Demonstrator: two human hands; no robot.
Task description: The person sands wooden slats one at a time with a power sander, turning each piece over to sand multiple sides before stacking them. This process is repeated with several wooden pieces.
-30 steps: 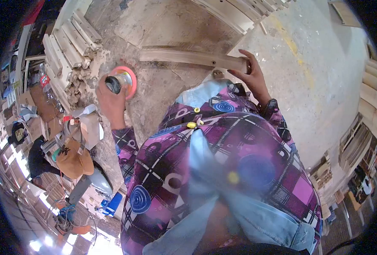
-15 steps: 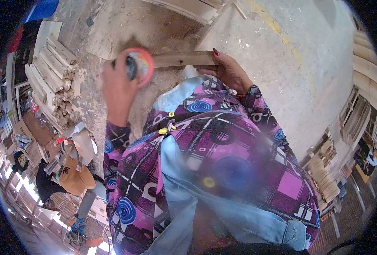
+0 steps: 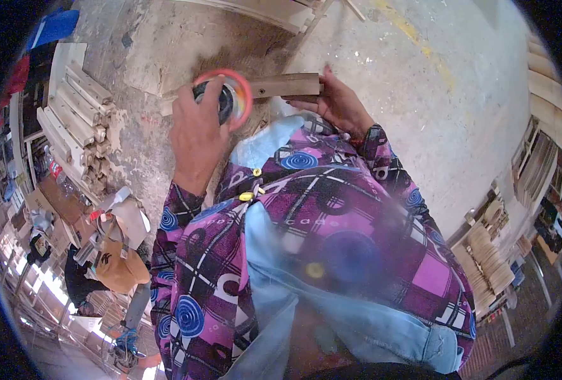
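Note:
My left hand [image 3: 195, 126] grips a round disc [image 3: 241, 101] with a red-orange rim, a multicoloured face and a black hub. The disc stands against a wooden strip [image 3: 290, 86], hiding part of its length. A small dark spot, a knot or a hole, marks the strip near its middle. At the strip's right end is my right hand [image 3: 347, 107], with the thumb up by the end and the fingers below the edge. What kind of tool the disc belongs to is not clear, as it is blurred.
Stacked wooden pieces [image 3: 72, 111] lie on the left. Further down are a cardboard box [image 3: 50, 212] and a person in an orange-brown cap [image 3: 119, 266]. More slats [image 3: 484, 256] stand at the right. Long boards [image 3: 262, 12] lie at the top.
My left hand and the disc have moved right along the strip. The disc now faces me more fully. My right thumb has lifted from the strip's face to beside its end.

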